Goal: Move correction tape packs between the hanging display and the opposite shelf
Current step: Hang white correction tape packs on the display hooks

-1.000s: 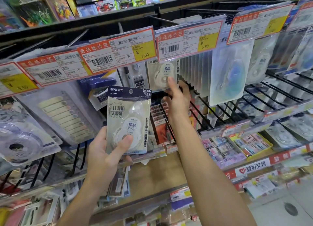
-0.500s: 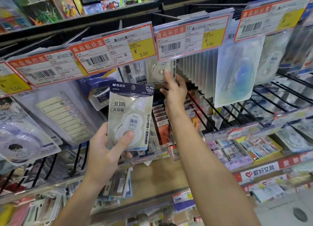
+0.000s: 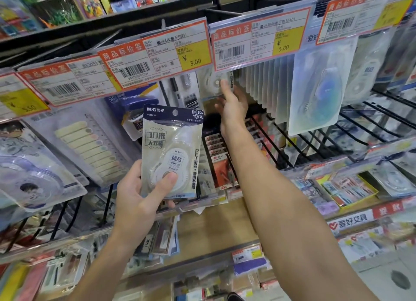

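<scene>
While the left hand (image 3: pixel 137 201) grips a cream correction tape pack with a dark header card (image 3: pixel 172 152) near the viewer, thumb pressed on its blister, the right hand (image 3: pixel 231 108) reaches farther in, fingertips pinching a hanging white correction tape pack (image 3: pixel 212 83) beneath the red-and-yellow 3.00 price tag (image 3: pixel 157 59).

Glossy clear plastic blister over printed card on the correction tape pack (image 3: pixel 172 152) in the left hand (image 3: pixel 137 201). Above the grip, shiny plastic-sleeved paper price tags (image 3: pixel 155 59); behind them, matt black metal hooks (image 3: pixel 265 140); below, smooth wood-look shelf (image 3: pixel 213 224).
</scene>
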Demonstrator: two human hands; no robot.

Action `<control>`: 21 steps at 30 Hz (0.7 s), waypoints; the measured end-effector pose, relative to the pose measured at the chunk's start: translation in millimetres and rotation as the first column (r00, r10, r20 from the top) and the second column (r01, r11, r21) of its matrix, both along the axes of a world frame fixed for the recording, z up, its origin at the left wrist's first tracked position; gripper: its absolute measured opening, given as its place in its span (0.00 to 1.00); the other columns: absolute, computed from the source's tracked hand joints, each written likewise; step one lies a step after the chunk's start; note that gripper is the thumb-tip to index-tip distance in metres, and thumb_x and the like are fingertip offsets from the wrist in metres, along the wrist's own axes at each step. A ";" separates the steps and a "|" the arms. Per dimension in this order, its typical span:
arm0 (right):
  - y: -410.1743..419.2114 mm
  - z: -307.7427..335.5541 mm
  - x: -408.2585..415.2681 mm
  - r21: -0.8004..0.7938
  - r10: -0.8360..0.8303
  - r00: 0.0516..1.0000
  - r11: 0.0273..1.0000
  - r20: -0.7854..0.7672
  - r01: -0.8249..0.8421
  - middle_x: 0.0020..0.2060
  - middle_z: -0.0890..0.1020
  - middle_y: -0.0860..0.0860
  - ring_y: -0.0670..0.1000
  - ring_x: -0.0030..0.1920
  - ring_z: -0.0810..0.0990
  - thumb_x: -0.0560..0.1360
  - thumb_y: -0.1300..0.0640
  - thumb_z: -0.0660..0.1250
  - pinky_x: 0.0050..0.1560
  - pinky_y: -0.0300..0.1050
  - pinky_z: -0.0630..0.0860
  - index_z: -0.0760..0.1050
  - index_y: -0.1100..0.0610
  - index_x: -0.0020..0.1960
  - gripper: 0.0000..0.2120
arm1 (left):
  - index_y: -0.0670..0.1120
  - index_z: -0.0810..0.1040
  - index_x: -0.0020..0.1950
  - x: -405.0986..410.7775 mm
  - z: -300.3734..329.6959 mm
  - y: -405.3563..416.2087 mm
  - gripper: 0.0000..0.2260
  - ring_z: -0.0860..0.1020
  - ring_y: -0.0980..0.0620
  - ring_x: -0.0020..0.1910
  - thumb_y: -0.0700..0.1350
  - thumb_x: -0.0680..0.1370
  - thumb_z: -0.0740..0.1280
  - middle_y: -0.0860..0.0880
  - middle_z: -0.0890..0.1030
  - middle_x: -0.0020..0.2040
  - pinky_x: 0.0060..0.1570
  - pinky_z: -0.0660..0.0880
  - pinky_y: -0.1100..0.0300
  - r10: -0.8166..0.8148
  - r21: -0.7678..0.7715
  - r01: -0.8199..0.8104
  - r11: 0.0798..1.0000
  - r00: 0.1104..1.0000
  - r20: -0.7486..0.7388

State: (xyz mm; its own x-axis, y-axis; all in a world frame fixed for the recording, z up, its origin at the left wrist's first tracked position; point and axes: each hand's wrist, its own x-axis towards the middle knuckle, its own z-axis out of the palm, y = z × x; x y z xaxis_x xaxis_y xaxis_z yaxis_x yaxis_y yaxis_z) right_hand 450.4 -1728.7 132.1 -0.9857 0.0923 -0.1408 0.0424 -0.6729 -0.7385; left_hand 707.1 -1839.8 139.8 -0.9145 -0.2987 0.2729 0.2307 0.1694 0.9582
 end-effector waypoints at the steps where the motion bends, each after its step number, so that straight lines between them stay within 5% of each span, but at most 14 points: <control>1: -1.0 1.0 -1.5 0.002 0.000 1.000 1.000 0.000 0.000 0.59 0.82 0.56 0.51 0.49 0.83 0.74 0.52 0.76 0.38 0.39 0.77 0.74 0.55 0.66 0.24 | 0.47 0.79 0.57 2.9 1.1 -1.4 0.14 0.84 0.45 0.40 0.47 0.72 0.73 0.43 0.85 0.50 0.27 0.79 0.56 0.007 -0.001 -0.007 1.000 1.000 0.003; 6: -6.0 5.4 -9.4 0.036 0.004 1.000 0.999 0.018 -0.005 0.62 0.80 0.54 0.49 0.52 0.82 0.76 0.52 0.73 0.39 0.39 0.77 0.71 0.55 0.69 0.24 | 0.57 0.82 0.53 16.5 5.0 -6.4 0.11 0.85 0.45 0.44 0.50 0.72 0.75 0.44 0.85 0.53 0.29 0.80 0.55 0.047 -0.008 -0.047 0.999 0.998 0.031; 12: -8.2 5.7 -14.9 0.046 0.031 0.999 0.998 0.012 -0.031 0.63 0.77 0.54 0.52 0.59 0.80 0.78 0.52 0.72 0.46 0.40 0.77 0.68 0.54 0.71 0.25 | 0.46 0.78 0.57 31.5 5.7 -2.1 0.13 0.83 0.47 0.36 0.42 0.73 0.70 0.44 0.86 0.49 0.27 0.79 0.56 0.105 -0.028 -0.103 0.994 0.991 0.080; 18: -7.9 9.2 -20.9 0.108 0.069 0.998 0.992 -0.004 -0.068 0.65 0.77 0.54 0.52 0.62 0.78 0.77 0.51 0.73 0.51 0.43 0.79 0.66 0.54 0.74 0.29 | 0.54 0.81 0.55 44.3 6.6 -6.4 0.11 0.84 0.41 0.41 0.43 0.74 0.72 0.45 0.85 0.52 0.26 0.80 0.53 0.107 -0.069 -0.103 0.992 0.992 0.062; 21: -7.4 9.0 -23.4 0.123 0.083 0.997 0.989 -0.002 -0.082 0.65 0.76 0.54 0.52 0.64 0.77 0.77 0.49 0.73 0.60 0.48 0.79 0.65 0.53 0.75 0.30 | 0.46 0.79 0.58 47.2 6.9 -3.8 0.13 0.84 0.39 0.42 0.42 0.74 0.70 0.45 0.85 0.52 0.25 0.79 0.52 0.109 -0.068 -0.106 0.992 0.993 0.048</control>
State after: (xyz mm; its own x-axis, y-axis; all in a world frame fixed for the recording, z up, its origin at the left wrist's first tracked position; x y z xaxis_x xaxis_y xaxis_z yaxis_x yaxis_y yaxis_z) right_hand 427.0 -1736.1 141.1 -0.9916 0.0267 -0.1267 0.0888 -0.5718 -0.8156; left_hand 754.2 -1843.5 146.7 -0.8912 -0.3793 0.2488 0.1587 0.2532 0.9543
